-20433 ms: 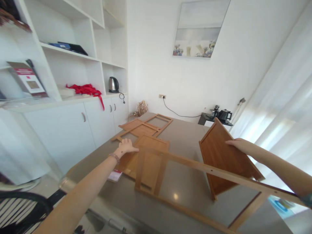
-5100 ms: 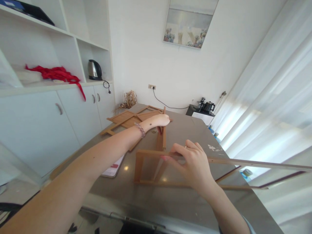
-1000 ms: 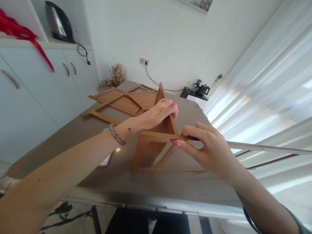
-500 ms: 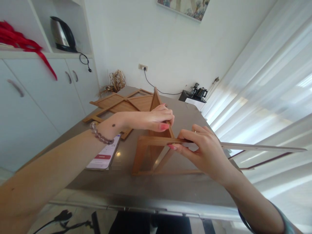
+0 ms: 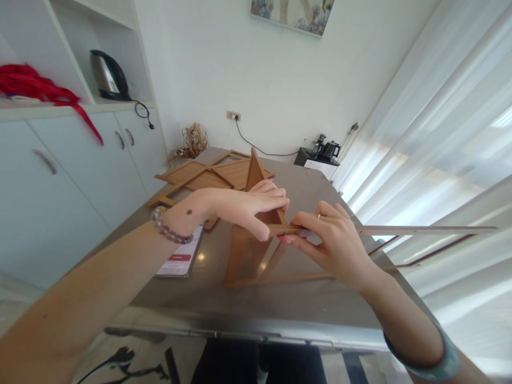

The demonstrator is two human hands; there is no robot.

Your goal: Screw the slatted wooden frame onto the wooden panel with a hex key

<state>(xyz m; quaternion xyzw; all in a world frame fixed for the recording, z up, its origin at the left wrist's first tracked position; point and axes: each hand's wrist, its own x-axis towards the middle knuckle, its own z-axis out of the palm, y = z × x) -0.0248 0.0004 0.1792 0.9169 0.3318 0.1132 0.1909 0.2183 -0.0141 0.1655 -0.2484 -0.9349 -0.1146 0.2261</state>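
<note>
A wooden frame with clear panes point(image 5: 244, 256) stands on edge near the table's front, its long top rail reaching right. A second wooden panel point(image 5: 256, 169) stands upright and meets the frame's top rail at a corner. My right hand point(image 5: 326, 232) is closed on the top rail just right of that corner, thumb in front. My left hand point(image 5: 256, 208) lies over the upright panel, fingers bent across its top edge and thumb against the frame's rail. A small metal spot shows on the rail between the two hands.
More wooden frame pieces point(image 5: 200, 176) lie behind my left hand. A lit phone point(image 5: 182, 258) rests under my left wrist. The grey table point(image 5: 320, 309) ends at a front edge close to me. A small black stand point(image 5: 316, 159) with a kettle is beyond the table.
My left thumb has moved down from the upright panel onto the frame's top rail. My right hand keeps its grip. The view has tilted slightly.
</note>
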